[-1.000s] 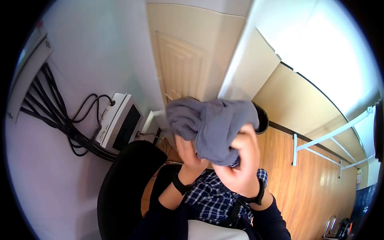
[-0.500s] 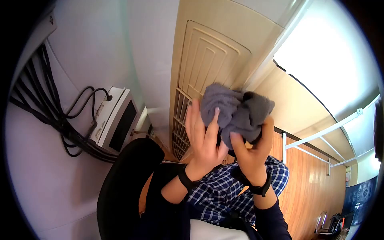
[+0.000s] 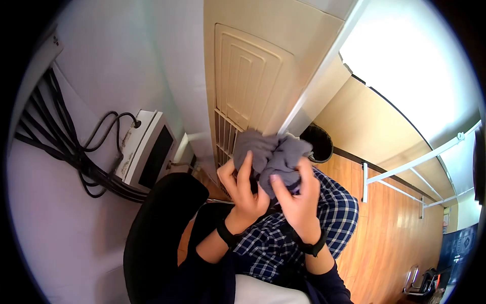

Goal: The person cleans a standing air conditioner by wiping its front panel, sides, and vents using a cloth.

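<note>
In front of the slatted cream door (image 3: 243, 86), a bunched grey cloth (image 3: 271, 154) is held up above a blue checked garment (image 3: 298, 228). The left hand (image 3: 243, 190) is half closed, fingers curled onto the cloth's left side; the right hand (image 3: 298, 195) grips the cloth's right side, fingers pressed into its folds. A black chair (image 3: 157, 228) lies near left; black cables (image 3: 66, 152) run along the far-left wall.
</note>
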The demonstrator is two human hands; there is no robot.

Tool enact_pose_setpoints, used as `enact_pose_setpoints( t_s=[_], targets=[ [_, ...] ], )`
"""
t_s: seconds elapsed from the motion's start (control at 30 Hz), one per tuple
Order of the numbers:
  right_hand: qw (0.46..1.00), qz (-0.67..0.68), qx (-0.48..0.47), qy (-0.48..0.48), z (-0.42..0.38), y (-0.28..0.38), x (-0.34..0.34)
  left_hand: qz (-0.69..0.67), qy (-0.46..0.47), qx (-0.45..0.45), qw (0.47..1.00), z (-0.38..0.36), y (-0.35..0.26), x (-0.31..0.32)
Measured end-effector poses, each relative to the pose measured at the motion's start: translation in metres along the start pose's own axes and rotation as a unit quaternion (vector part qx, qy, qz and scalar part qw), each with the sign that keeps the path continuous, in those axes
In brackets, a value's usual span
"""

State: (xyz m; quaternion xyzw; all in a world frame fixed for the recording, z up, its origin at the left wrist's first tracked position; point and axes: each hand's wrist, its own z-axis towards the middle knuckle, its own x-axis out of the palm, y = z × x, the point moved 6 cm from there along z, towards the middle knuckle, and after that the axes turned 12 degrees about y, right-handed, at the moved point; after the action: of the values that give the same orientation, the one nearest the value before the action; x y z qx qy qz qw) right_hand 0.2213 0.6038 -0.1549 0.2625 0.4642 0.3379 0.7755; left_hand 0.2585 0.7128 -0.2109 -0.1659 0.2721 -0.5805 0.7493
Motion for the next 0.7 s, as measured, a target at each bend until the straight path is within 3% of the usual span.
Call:
enact_pose_setpoints(
  t_s=[0.1, 0.23, 0.33, 0.37, 0.7],
  targets=[
    [0.998, -0.039, -0.047, -0.002, 0.000, 0.028, -0.019, -0.024, -0.075, 0.047, 0.996, 0.038, -0.023, -0.010],
    [0.998, -0.028, -0.051, 0.008, 0.001, 0.024, -0.018, 0.005, -0.031, 0.036, 0.999, 0.051, -0.019, -0.014],
    [0.996, -0.027, -0.018, 0.078, -0.005, 0.003, -0.004, -0.006, 0.025, -0.020, 0.999, 0.031, 0.004, -0.010],
    [0.995, -0.038, -0.065, 0.061, -0.003, 0.005, -0.006, -0.006, 0.030, -0.026, 0.999, 0.027, 0.006, -0.009],
    [0.991, 0.000, -0.119, 0.056, 0.007, 0.013, -0.020, 0.006, -0.004, 0.005, 1.000, 0.064, -0.026, -0.026]
  ],
)
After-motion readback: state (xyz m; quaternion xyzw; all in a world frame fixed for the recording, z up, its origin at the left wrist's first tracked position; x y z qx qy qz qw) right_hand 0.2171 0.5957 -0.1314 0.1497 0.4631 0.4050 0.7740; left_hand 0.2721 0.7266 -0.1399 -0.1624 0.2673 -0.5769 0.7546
